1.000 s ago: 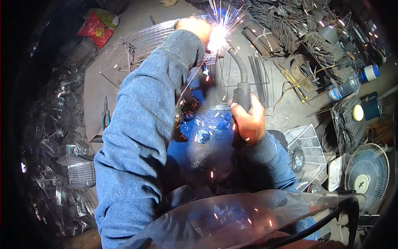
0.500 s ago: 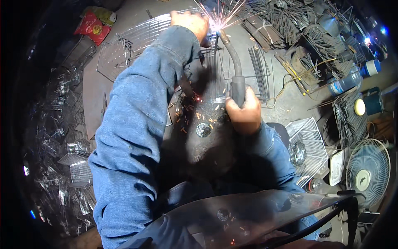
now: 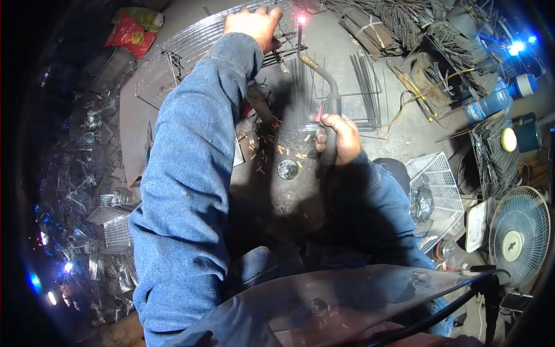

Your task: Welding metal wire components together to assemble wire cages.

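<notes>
My left hand reaches far forward and grips the edge of a shiny wire basket, its fingers bent over the wires. My right hand is closed round the handle of a welding torch with a curved neck and a red trigger. The torch's brassy tip points up and away, a little apart from the work. Beyond it, a red-hot spot glows at the end of a dark upright bar. Part of the basket is hidden under my left hand and sleeve.
Loose wire rods lie right of the torch, with rod bundles behind. At right stand a white wire basket, a fan and a water bottle. Wire pieces heap up at left. A clear visor crosses the bottom.
The bright arc and sparks have stopped, leaving a glowing spot. The torch has drawn back toward me, and its trigger now shows. My left hand has shifted slightly left.
</notes>
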Demonstrator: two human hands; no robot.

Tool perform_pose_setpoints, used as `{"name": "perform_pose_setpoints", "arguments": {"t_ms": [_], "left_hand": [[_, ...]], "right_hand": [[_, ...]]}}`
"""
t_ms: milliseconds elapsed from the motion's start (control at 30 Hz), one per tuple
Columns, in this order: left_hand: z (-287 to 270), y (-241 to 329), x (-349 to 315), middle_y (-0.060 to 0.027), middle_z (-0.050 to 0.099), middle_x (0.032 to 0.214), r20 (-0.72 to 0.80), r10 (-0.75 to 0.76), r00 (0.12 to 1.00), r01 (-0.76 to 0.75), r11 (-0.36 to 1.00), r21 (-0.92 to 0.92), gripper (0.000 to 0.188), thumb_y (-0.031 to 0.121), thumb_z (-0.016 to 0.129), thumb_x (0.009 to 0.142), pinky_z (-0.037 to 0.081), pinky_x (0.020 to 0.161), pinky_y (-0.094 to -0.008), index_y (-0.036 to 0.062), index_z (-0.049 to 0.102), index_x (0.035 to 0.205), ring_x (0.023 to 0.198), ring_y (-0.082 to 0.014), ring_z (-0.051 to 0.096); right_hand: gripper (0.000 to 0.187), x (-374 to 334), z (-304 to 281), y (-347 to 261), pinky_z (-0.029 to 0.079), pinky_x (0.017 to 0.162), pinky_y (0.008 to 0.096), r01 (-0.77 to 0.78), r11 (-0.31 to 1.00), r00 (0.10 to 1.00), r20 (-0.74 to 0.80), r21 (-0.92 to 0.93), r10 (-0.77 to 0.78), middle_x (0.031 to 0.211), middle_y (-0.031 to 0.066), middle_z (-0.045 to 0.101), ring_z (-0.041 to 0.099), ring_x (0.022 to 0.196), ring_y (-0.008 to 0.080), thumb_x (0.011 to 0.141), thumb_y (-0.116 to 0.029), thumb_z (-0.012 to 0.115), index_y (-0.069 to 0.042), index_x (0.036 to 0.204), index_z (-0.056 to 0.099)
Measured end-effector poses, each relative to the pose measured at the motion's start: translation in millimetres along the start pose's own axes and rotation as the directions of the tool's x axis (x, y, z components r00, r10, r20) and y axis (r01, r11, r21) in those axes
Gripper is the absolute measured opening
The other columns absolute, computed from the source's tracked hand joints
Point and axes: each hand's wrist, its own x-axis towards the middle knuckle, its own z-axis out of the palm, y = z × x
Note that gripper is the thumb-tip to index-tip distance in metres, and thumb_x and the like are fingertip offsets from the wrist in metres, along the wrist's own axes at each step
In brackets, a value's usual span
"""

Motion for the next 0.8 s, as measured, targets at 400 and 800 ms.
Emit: {"name": "perform_pose_setpoints", "arguments": {"t_ms": [400, 800], "left_hand": [[5, -4, 12, -0.0072, 0.046, 0.134, 0.139, -0.048, 0.989, 0.036, 0.996, 0.086, 0.076, 0.003, 0.061, 0.073, 0.048, 0.089, -0.0422, 0.0279, 0.030, 0.138, 0.113, -0.0286, 0.053], [5, -3, 0, -0.0085, 0.049, 0.130, -0.043, 0.005, 0.999, -0.004, 0.999, 0.033, 0.069, 0.011, 0.064, 0.072, 0.046, 0.091, -0.0423, 0.0215, 0.038, 0.135, 0.112, -0.0309, 0.053]], "right_hand": [[0.025, -10, 11, -8, 0.039, 0.042, 0.0238, 0.051, 0.999, 0.999, -0.020, 0.001, -0.051, 0.057, 0.0039, 0.050, 0.046, 0.045, 0.0118, 0.084, -0.020, 0.051, 0.001, 0.097, 0.056], [0.027, -2, 2, -7, 0.042, 0.042, 0.0259, 0.013, 0.999, 0.999, 0.030, -0.036, -0.012, 0.080, 0.0075, 0.057, 0.049, 0.050, 0.0111, 0.082, -0.017, 0.053, 0.000, 0.103, 0.051]]}}
